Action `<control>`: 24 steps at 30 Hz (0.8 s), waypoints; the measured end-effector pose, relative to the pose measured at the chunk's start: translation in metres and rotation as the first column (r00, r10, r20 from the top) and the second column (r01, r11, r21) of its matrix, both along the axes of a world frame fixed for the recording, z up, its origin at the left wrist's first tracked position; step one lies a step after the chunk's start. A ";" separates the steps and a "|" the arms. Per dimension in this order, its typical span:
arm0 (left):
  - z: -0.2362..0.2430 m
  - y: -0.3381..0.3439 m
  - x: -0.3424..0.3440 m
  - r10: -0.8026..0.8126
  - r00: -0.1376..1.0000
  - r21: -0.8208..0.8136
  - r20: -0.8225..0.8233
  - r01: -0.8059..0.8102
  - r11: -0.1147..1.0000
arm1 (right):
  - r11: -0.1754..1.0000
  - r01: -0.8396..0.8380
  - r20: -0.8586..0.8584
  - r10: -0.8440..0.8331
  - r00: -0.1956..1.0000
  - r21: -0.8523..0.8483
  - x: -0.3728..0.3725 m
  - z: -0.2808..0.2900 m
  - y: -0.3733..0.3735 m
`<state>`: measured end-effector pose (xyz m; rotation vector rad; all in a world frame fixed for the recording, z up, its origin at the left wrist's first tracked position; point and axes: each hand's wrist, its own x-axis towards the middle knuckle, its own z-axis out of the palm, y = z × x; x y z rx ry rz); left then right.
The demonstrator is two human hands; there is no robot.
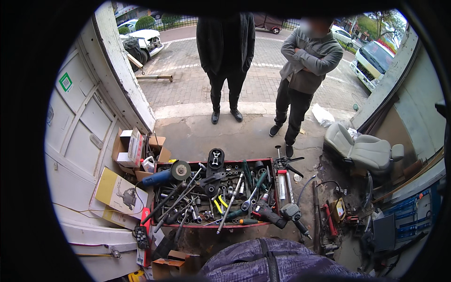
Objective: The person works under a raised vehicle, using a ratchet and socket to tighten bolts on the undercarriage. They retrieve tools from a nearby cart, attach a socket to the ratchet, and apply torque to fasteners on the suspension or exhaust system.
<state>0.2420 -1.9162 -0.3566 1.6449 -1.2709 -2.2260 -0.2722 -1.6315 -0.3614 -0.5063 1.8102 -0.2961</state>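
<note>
Now, from the head view:
Hands: neither the left nor the right hand shows, so each hand's grip is out of sight.
Jacket: a puffy purple jacket with a dark zip point(268, 261) fills the low edge; it belongs to the person who looks down.
Tray: a flat red metal tool tray point(212, 226) sits on the floor just past the jacket, packed full of tools.
Grinder: a blue angle grinder with a round grey disc point(167, 174) lies at the tray's back left corner.
Pliers: yellow-handled pliers point(219, 203) lie near the middle of the tray.
Wrench: a long silver ratchet wrench point(229, 207) lies slanted, and its handle pokes over the tray's front rim.
Drill: a dark power tool with a black nose point(282, 215) lies at the tray's right front corner.
Boxes: brown cardboard boxes point(136, 148) stand left of the tray, by a big white door point(87, 127).
Seat: a grey car seat point(364, 149) rests on the floor to the right.
People: one person in black clothes point(225, 51) and one person in a grey jacket with folded arms point(305, 66) stand past the tray.
</note>
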 end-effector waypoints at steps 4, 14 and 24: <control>0.006 0.005 -0.007 -0.045 0.999 0.000 -0.025 0.045 0.999 | 0.969 -0.244 0.103 0.240 0.965 0.030 -0.027 0.018 0.054; 0.007 0.018 0.015 -0.212 0.969 0.184 -0.126 0.233 0.955 | 0.788 -0.520 0.311 0.611 0.729 -0.329 0.023 0.032 -0.093; 0.005 0.009 0.014 -0.105 0.990 0.190 -0.099 0.122 0.974 | 0.881 -0.292 0.481 0.452 0.751 -0.372 0.075 -0.021 -0.099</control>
